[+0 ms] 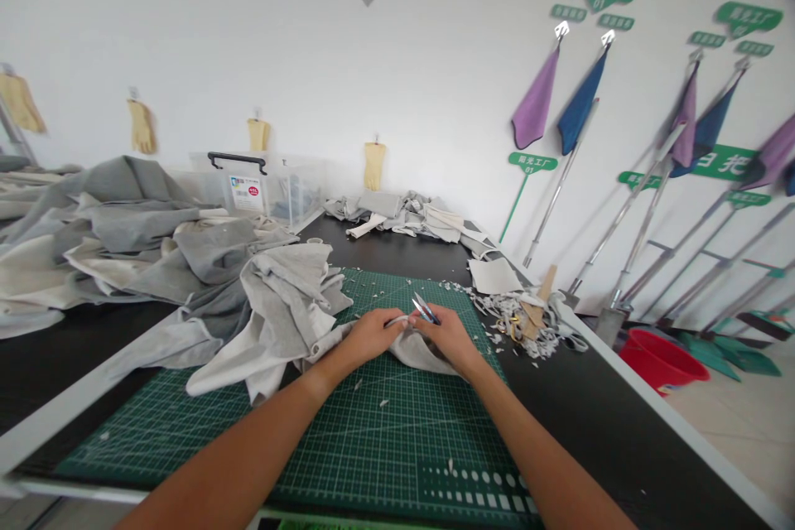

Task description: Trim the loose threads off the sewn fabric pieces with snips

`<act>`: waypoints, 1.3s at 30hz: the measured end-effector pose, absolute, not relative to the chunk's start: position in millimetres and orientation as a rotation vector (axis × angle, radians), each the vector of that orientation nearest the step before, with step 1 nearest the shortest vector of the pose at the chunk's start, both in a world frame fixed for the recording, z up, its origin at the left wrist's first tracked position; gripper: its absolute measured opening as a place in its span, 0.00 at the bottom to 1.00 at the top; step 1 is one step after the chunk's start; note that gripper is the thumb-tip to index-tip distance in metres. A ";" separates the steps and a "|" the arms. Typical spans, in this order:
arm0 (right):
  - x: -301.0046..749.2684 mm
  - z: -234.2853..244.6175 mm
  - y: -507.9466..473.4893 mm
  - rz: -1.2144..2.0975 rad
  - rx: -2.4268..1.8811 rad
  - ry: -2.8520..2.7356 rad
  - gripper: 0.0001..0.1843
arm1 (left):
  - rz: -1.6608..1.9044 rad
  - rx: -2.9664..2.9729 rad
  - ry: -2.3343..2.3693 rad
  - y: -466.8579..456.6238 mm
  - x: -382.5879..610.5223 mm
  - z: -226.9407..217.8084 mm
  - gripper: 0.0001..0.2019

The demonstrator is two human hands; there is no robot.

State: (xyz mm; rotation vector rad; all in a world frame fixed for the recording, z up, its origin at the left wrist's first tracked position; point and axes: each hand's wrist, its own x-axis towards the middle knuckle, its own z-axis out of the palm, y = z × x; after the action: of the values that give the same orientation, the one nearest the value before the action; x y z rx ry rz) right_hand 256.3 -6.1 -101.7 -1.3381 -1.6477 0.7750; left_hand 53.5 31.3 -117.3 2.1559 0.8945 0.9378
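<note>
From the head camera, the left hand (373, 335) is closed, its fingers pinching an edge of a grey-and-cream cloth (279, 319) that lies bunched on a green cutting mat (373, 451). The right hand (444, 339) is curled around a pair of small steel snips (426, 309), with the blades angled up and away from the palm; how far they are parted is too small to tell. The blades sit just beside the left fingertips, so a slip of the cloth or a hurried squeeze could nick those fingers. The fold is thick and loose, which could also let the points catch a layer underneath and cut the wrong part of the cloth. More cloth trails off the mat toward a large grey heap (118, 236), and its weight could tug the held edge out of line. A pile of trimmings (515, 323) lies on the dark surface (590, 422) to the right, with stray scraps across the mat that could hide the grid lines.
</note>
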 end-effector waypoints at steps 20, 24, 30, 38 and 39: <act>260.3 -111.8 1.8 0.675 -1.418 -1.669 0.24 | 1.192 2.027 0.903 23.8 57.8 -111.6 0.12; 256.5 -111.6 0.1 0.705 -1.399 -1.595 0.23 | 1.207 1.999 0.885 22.1 59.8 -112.1 0.12; 252.9 -108.1 -3.3 0.838 -1.356 -1.549 0.24 | 1.206 1.950 0.919 18.0 62.2 -110.7 0.11; 250.7 -111.8 -1.6 0.775 -1.302 -1.559 0.22 | 1.254 1.943 0.947 16.5 61.1 -114.4 0.10; 250.9 -112.0 -1.4 0.764 -1.297 -1.557 0.21 | 1.259 1.943 0.949 17.0 61.3 -115.5 0.10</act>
State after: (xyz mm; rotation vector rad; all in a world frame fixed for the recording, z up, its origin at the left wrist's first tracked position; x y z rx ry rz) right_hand 250.9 -1.4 -112.0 -1.2974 -1.5566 0.7642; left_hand 61.3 17.0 -115.5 1.9434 0.9487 1.2589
